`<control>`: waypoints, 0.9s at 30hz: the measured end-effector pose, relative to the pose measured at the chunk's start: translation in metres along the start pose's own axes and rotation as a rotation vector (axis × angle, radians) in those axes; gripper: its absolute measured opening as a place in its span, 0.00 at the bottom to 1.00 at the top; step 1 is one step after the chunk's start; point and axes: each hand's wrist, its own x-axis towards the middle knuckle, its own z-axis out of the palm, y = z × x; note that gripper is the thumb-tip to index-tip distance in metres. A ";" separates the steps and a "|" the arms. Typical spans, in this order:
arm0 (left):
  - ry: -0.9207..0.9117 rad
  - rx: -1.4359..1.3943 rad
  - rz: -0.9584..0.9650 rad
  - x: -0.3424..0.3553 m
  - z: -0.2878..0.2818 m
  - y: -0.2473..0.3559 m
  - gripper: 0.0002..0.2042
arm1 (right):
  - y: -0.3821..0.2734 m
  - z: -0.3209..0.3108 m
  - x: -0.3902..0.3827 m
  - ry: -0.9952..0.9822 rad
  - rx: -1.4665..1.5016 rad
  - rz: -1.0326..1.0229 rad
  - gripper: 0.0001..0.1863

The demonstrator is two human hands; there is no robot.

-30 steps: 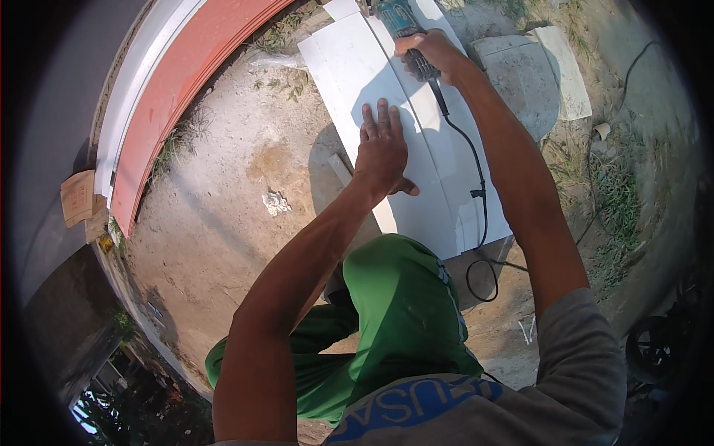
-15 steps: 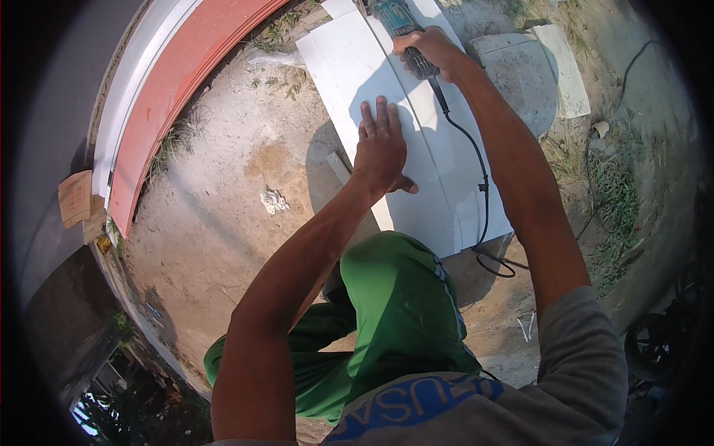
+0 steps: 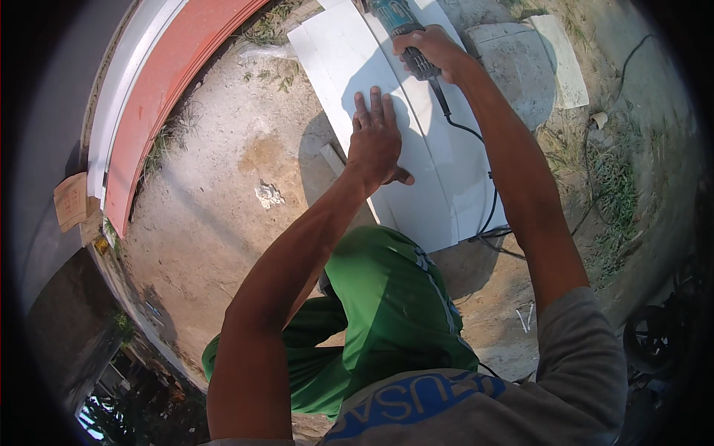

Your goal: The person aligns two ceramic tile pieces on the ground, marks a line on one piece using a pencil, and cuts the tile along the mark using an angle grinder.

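Note:
My right hand [image 3: 435, 52] is wrapped round the dark rear grip of a teal angle grinder [image 3: 405, 33] at the top of the picture. The grinder's front end is cut off by the frame's upper edge, so its disc is hidden. Beneath it lies a long white board [image 3: 424, 201] with a narrow line running along its length. Left of that line, my left hand [image 3: 376, 141] rests flat on the board, fingers stretched forward and thumb out to the side. From the grinder's rear, a black cord [image 3: 465, 128] runs down over the board's right part.
Long red panels [image 3: 160, 89] and a white strip curve along the left. A torn cardboard piece [image 3: 72, 201] lies at their near end. Crumpled white scrap [image 3: 268, 195] sits on the sandy ground. A pale slab [image 3: 513, 70] lies right of the board, with a wheel [image 3: 654, 338] at lower right.
The view has shifted slightly, moving the board and my left hand a little left and up in the picture. The cord's loop near the board's near end has changed shape. Both hands keep their holds.

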 end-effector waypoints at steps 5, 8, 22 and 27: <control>0.006 0.014 0.005 0.000 0.001 0.000 0.81 | 0.008 0.000 -0.031 0.012 -0.029 0.023 0.15; 0.006 0.000 -0.002 0.000 0.001 0.000 0.81 | 0.015 -0.001 -0.052 0.002 -0.015 0.037 0.15; 0.050 0.026 0.003 0.004 0.010 -0.002 0.82 | 0.037 -0.007 -0.170 0.039 -0.027 0.207 0.18; 0.059 0.047 0.004 0.005 0.013 -0.002 0.82 | 0.050 -0.008 -0.213 0.057 -0.026 0.298 0.20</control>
